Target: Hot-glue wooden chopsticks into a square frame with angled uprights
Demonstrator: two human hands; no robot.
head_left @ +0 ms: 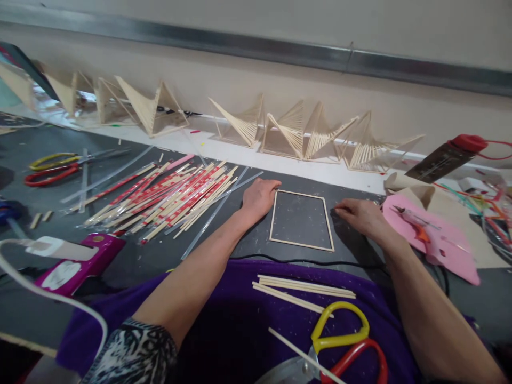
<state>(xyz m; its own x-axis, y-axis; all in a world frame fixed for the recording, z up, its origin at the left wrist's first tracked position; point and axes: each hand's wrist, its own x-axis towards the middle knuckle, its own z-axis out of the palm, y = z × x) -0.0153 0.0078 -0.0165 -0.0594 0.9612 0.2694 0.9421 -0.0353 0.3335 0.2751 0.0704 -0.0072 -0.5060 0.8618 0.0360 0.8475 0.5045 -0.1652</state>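
A square frame of thin wooden sticks (pixel 301 244) lies flat on the dark floor in the middle. My left hand (pixel 258 197) rests at the frame's left side, fingers curled against its upper left corner. My right hand (pixel 358 214) lies at the frame's right side, fingers pressed together and touching the right stick. Neither hand lifts anything. Several loose sticks (pixel 304 288) lie on the purple cloth (pixel 224 314) over my lap, beside yellow-and-red scissors (pixel 344 341).
A heap of wrapped chopsticks (pixel 168 197) lies at the left, with another pair of scissors (pixel 54 168) beyond. Finished stick sculptures (pixel 288 133) line the wall. A glue gun (pixel 416 226) lies on pink paper (pixel 448 250) at the right. A magenta device (pixel 76 264) sits lower left.
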